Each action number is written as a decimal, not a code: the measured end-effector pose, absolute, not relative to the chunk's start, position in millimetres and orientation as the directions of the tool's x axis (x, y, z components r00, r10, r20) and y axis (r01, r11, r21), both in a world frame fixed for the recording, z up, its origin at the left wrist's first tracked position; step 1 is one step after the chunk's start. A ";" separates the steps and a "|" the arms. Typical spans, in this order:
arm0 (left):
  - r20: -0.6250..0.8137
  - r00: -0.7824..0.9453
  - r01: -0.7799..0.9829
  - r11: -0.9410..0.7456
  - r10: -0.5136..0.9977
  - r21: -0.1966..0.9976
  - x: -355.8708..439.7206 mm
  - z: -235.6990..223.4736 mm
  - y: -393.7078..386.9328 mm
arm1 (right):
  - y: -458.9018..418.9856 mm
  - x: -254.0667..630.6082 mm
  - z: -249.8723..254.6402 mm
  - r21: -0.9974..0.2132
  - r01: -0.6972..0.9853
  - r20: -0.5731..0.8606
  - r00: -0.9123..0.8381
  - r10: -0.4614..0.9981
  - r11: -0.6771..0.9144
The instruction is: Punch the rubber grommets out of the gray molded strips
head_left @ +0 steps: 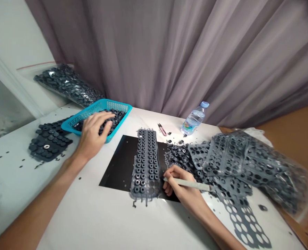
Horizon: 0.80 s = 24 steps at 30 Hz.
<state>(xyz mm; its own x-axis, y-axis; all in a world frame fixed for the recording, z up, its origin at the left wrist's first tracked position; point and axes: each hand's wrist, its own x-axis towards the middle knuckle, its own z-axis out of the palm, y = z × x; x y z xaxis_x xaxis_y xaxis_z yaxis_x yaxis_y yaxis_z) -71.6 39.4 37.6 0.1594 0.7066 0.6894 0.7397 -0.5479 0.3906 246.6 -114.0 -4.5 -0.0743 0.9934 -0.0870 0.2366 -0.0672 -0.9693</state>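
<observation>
My left hand [95, 130] is over the near side of a turquoise plastic basket [122, 127], fingers stretched out and apart. Small black ring-shaped rubber parts [118, 116] lie in that basket. In my right hand [178, 184] is a pale, pen-like tool [192, 184], gripped between thumb and fingers, its tip towards the left. Just left of that hand lies a moulded rubber sheet [146, 156] with rows of round black parts, on a black mat [117, 166]. A few sockets at the sheet's near right corner look hollow.
Loose black parts [181, 156] are heaped right of the sheet, beside bagged perforated sheets [229, 156]. A water bottle [194, 119] and small pink snips [162, 129] stand and lie behind. Far left are a filled clear bag [67, 83] and another rubber sheet [49, 140].
</observation>
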 end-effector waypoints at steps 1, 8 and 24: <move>0.667 0.211 0.701 -0.586 0.715 0.406 -56.7 37.4 26.8 | -113.5 248.4 -3.6 -0.969 0.240 -0.082 -0.074 0.994 -0.062; 0.290 0.683 0.380 -0.666 0.670 0.642 24.6 18.3 -41.9 | -110.6 254.9 7.1 -0.975 0.215 -0.092 -0.163 0.982 -0.056; 0.196 0.813 0.378 -0.753 0.548 0.539 25.3 8.8 -49.0 | -112.1 252.1 0.0 -0.980 0.182 -0.107 -0.165 0.980 -0.076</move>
